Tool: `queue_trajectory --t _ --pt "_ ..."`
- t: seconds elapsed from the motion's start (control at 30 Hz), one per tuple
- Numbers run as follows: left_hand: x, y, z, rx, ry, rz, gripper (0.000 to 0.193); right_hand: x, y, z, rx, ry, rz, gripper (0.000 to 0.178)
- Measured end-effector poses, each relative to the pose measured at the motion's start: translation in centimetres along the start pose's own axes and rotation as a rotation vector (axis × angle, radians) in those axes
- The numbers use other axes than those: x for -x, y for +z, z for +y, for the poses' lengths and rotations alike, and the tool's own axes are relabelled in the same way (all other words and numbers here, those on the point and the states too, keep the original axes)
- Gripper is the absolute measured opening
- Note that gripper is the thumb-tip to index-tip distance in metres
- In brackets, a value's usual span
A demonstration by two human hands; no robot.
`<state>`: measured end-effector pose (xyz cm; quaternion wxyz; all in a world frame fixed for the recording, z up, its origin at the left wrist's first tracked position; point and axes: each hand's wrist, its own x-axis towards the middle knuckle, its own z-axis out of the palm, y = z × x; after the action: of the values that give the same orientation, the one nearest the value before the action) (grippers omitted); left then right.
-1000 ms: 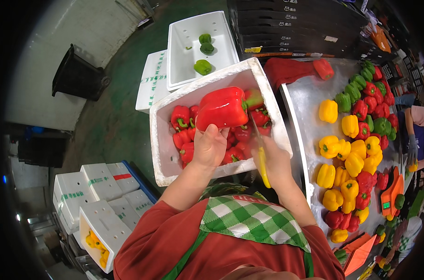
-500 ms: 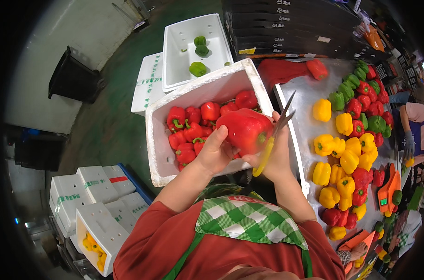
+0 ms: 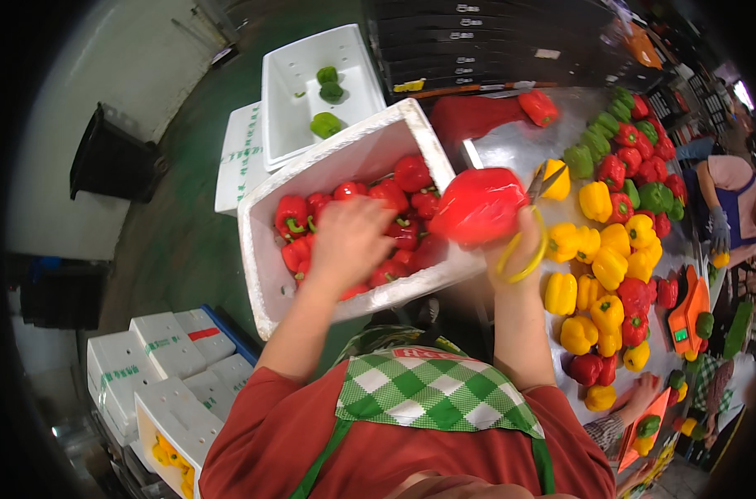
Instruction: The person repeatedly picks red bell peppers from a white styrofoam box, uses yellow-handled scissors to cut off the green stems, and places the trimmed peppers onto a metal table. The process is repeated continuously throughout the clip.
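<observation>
My right hand (image 3: 517, 254) grips a large red bell pepper (image 3: 479, 206) beside the white foam box (image 3: 257, 287), over the metal table's near edge. In that same hand is a pair of scissors (image 3: 537, 247) with yellow handles, its blades pointing away from me. My left hand (image 3: 353, 241) is over the red bell peppers (image 3: 291, 213) inside the box. Motion smears its fingers, so I cannot tell whether they hold a pepper.
Yellow peppers (image 3: 609, 268) and green peppers (image 3: 592, 143) are spread with red ones on the metal table (image 3: 511, 145). Another foam box (image 3: 282, 62) with green peppers stands beyond mine. An orange scale (image 3: 688, 320) sits at right, near co-workers. Foam boxes (image 3: 163, 345) are stacked lower left.
My left hand has let go of the large red pepper and moved left into the box. My right hand has carried the pepper and scissors to the right.
</observation>
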<state>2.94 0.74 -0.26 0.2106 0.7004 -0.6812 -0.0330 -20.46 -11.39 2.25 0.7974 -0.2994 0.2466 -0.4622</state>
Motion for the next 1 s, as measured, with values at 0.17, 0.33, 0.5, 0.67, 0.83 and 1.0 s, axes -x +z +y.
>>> queue_trajectory --t 0.17,0.33,0.5,0.67,0.83,1.0 --pt "0.6 -0.2 -4.8 -0.279 -0.269 0.045 0.049 -0.2 0.3 -3.0 -0.002 -0.123 0.158 0.065" --pt "-4.9 -2.0 2.7 0.148 0.139 0.217 0.076 0.4 -0.9 -1.3 -0.103 -0.089 0.201 0.063" --pt "-8.0 -0.7 9.2 0.581 0.313 0.265 0.095 2.1 -1.4 -1.5 -0.154 -0.081 0.023 0.055" --pt "-9.5 0.8 12.4 0.647 0.338 0.245 0.089 3.2 -1.6 -2.1 -0.135 -0.197 0.134 0.059" --pt "-11.6 1.4 6.9 0.44 0.093 0.558 0.051 4.5 -4.6 -5.5 -0.268 -0.094 0.179 0.069" --pt "-11.9 0.5 9.7 0.39 0.257 0.343 0.054 5.7 -6.0 -5.8 -0.545 0.028 0.127 0.063"
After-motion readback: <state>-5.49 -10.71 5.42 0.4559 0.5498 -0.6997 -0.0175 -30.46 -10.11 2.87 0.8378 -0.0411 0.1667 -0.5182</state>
